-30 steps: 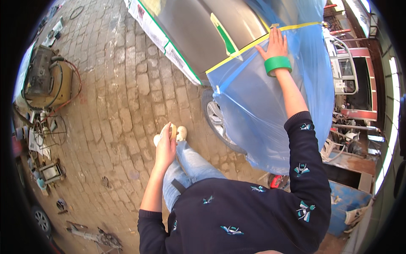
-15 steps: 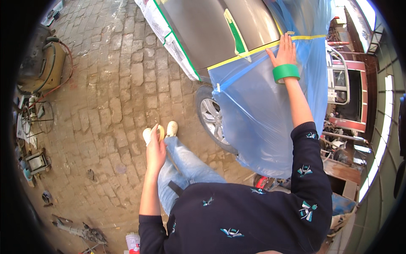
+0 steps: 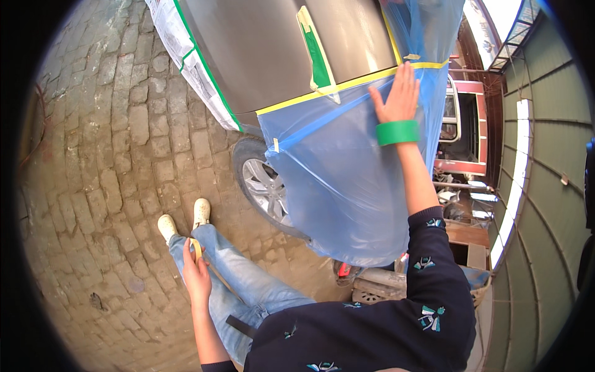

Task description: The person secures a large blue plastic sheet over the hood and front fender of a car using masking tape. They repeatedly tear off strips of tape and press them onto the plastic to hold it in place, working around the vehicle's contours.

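Blue film: a thin plastic sheet (image 3: 347, 186) hangs over the side of a grey car (image 3: 279, 49), covering most of the wheel (image 3: 263, 186) and the body behind it.
Right hand: my right hand (image 3: 396, 96) lies flat on the sheet with fingers spread wide, just under the yellow tape line (image 3: 322, 90); it grips nothing.
Wrist: a green tape roll (image 3: 398, 132) sits around my right wrist like a bracelet.
Left hand: my left hand (image 3: 197, 276) hangs by my thigh, fingers curled round a small roll of pale tape (image 3: 196, 249).
Containers: none close to my hands.
Since a moment ago: my right hand has stayed pressed near the tape line; my left hand has stayed low by my leg.
Edges: the sheet's lower edge hangs loose above the ground, short of my shoes (image 3: 184, 220).
Open room: brick paving (image 3: 105, 155) stretches wide on my left; clutter and a red vehicle (image 3: 462, 130) crowd the right.
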Action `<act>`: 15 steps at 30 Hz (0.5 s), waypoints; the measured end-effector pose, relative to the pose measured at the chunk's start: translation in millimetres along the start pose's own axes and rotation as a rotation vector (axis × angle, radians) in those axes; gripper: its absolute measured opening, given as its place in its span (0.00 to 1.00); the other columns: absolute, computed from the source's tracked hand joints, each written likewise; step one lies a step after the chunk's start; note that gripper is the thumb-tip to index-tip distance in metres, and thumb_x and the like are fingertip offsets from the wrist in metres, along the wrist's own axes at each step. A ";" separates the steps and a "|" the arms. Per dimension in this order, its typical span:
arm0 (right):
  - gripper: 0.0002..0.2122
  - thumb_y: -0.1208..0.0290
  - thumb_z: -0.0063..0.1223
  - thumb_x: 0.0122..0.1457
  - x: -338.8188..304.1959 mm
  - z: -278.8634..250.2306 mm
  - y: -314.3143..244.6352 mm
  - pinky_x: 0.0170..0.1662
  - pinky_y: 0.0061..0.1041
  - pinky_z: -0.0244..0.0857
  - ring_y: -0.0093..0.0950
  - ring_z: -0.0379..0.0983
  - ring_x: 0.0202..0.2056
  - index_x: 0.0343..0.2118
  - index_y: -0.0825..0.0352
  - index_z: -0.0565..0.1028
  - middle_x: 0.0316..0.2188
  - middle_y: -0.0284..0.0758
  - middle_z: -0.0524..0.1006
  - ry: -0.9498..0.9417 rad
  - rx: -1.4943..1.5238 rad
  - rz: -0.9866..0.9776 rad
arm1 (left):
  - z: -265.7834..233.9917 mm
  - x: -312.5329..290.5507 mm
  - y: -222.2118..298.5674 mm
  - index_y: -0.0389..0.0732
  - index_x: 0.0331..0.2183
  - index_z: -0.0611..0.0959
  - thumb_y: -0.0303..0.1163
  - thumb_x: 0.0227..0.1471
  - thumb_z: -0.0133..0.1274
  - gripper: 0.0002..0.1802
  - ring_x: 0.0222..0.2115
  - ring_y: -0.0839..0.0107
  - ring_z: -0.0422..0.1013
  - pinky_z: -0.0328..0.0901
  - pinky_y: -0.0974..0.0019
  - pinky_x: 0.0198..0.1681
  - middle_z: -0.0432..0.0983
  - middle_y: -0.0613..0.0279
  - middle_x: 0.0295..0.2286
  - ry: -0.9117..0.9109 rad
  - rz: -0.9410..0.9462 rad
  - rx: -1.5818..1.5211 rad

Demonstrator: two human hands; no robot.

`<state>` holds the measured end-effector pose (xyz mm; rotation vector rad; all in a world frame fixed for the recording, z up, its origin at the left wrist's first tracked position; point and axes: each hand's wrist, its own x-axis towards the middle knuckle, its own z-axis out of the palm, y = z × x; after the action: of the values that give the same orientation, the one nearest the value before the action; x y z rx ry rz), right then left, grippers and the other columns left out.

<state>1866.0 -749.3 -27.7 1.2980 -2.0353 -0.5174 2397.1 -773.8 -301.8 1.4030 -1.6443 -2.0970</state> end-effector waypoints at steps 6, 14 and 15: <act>0.42 0.43 0.54 0.55 17.5 2.0 4.9 0.68 0.42 0.40 0.41 0.49 0.67 0.62 0.75 0.58 0.65 0.49 0.56 -0.036 -0.007 -0.011 | 6.6 4.4 -5.7 0.40 0.61 0.61 0.16 0.58 0.39 0.30 0.27 0.70 0.72 0.68 0.67 0.36 0.79 0.53 0.42 0.019 -0.020 -0.019; 0.35 0.49 0.55 0.57 18.4 -19.1 15.8 0.66 0.42 0.46 0.39 0.57 0.64 0.59 0.73 0.63 0.61 0.46 0.63 -0.099 -0.098 -0.139 | -2.1 5.0 -5.2 0.39 0.62 0.61 0.16 0.59 0.38 0.29 0.27 0.74 0.70 0.67 0.70 0.37 0.78 0.56 0.41 0.070 -0.075 -0.072; 0.35 0.48 0.55 0.57 20.7 -22.9 15.0 0.66 0.42 0.46 0.39 0.57 0.64 0.58 0.73 0.64 0.61 0.46 0.63 -0.110 -0.123 -0.155 | -3.6 5.6 -6.5 0.39 0.62 0.61 0.16 0.59 0.38 0.29 0.28 0.74 0.70 0.67 0.70 0.37 0.78 0.56 0.41 0.079 -0.075 -0.074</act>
<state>1866.6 -761.1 4.5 1.3852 -1.9662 -0.7886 2399.3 -777.0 -310.2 1.5255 -1.4922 -2.0893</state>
